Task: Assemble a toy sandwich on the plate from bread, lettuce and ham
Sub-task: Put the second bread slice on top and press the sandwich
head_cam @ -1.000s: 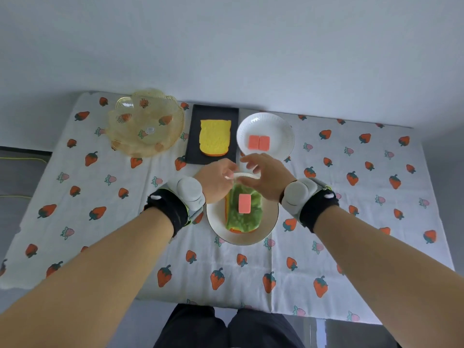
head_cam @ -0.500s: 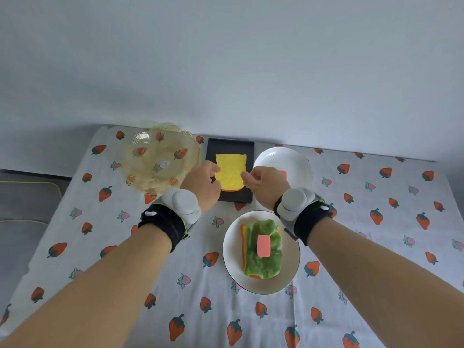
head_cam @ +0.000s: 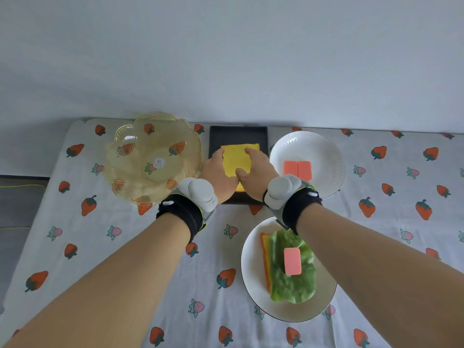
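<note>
A yellow toy bread slice (head_cam: 238,159) lies on the black tray (head_cam: 238,133) at the back. My left hand (head_cam: 218,173) rests on its left edge and my right hand (head_cam: 257,170) on its right edge, fingers curled over the slice; whether it is lifted I cannot tell. On the near white plate (head_cam: 253,292) sits a stack: an orange-crusted bread slice (head_cam: 265,257), a green lettuce leaf (head_cam: 293,285) over it and a pink ham piece (head_cam: 292,261) on top.
A white bowl-like plate (head_cam: 308,146) at the back right holds two pink ham pieces (head_cam: 297,170). A clear amber glass dish (head_cam: 153,159) stands at the back left. The strawberry-print cloth (head_cam: 125,247) covers the table; a grey wall is behind.
Both hands left the near plate and moved back to the black tray, closing in on the two sides of the yellow bread slice. The camera view tilted up.
</note>
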`<state>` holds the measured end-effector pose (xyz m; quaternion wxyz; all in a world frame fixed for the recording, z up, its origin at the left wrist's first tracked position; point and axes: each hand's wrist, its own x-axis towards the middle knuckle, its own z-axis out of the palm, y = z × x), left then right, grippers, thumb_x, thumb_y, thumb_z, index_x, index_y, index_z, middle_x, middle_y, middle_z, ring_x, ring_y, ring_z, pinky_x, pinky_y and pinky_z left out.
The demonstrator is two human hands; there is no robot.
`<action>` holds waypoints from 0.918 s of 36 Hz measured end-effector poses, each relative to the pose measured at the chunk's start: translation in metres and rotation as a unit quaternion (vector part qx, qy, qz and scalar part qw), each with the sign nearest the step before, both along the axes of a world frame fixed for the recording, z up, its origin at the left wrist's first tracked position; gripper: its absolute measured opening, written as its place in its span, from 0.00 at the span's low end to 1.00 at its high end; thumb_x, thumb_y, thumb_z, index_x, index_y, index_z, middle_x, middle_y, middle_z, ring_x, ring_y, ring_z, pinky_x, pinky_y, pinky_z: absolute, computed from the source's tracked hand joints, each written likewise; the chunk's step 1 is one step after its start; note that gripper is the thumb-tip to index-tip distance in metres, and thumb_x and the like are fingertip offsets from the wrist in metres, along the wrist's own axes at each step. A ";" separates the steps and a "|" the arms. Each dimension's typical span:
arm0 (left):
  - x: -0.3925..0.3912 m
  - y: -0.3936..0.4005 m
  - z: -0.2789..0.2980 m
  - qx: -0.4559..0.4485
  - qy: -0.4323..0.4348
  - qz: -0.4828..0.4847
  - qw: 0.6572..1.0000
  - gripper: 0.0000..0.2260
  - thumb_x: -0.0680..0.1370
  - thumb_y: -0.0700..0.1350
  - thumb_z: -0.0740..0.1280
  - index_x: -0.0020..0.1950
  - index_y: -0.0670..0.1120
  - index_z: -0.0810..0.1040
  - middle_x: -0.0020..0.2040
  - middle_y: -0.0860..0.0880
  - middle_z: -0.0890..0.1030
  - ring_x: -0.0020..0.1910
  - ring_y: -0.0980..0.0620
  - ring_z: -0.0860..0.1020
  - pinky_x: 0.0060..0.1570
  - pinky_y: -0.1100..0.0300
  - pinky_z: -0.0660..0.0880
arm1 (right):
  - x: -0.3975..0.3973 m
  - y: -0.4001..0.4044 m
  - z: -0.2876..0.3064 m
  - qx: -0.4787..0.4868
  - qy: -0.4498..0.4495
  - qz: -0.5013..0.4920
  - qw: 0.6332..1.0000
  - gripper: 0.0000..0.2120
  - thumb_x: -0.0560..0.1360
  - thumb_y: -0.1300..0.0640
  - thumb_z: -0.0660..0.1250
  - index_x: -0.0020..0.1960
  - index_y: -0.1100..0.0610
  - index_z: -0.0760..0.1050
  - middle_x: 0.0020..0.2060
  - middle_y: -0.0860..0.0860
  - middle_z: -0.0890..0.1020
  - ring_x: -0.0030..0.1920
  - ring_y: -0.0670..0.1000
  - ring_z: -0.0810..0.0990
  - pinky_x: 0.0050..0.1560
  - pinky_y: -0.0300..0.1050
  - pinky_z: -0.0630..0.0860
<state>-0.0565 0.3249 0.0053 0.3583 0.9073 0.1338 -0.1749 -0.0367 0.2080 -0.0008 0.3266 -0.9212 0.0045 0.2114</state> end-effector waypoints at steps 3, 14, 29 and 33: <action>0.001 -0.001 -0.008 0.003 0.026 -0.007 1.000 0.36 0.74 0.45 0.68 0.78 0.49 0.53 0.73 0.44 0.68 0.68 0.42 0.71 0.64 0.49 0.73 | 0.000 0.001 -0.008 -0.008 0.004 -0.009 1.000 0.29 0.78 0.56 0.63 0.76 0.54 0.58 0.74 0.55 0.64 0.70 0.58 0.69 0.66 0.51 0.68; -0.010 0.001 0.025 -0.006 -0.045 0.001 0.999 0.37 0.73 0.41 0.68 0.78 0.51 0.54 0.61 0.44 0.75 0.52 0.45 0.77 0.51 0.51 0.79 | -0.008 -0.024 0.028 0.055 -0.053 -0.083 0.994 0.30 0.73 0.56 0.69 0.72 0.52 0.63 0.62 0.55 0.74 0.60 0.57 0.75 0.62 0.54 0.74; -0.077 -0.048 0.083 -0.125 0.069 0.089 0.986 0.44 0.70 0.46 0.74 0.79 0.44 0.52 0.57 0.46 0.81 0.51 0.46 0.83 0.56 0.48 0.79 | -0.069 -0.095 0.085 0.104 -0.040 -0.053 0.992 0.34 0.70 0.63 0.67 0.74 0.50 0.63 0.57 0.49 0.74 0.56 0.51 0.74 0.52 0.44 0.75; -0.094 -0.067 0.091 -0.123 0.049 0.096 0.987 0.44 0.71 0.46 0.75 0.79 0.44 0.52 0.63 0.46 0.80 0.58 0.47 0.80 0.61 0.51 0.76 | -0.086 -0.118 0.088 0.092 -0.032 -0.044 0.994 0.24 0.72 0.57 0.68 0.68 0.48 0.72 0.63 0.54 0.74 0.57 0.54 0.78 0.57 0.50 0.78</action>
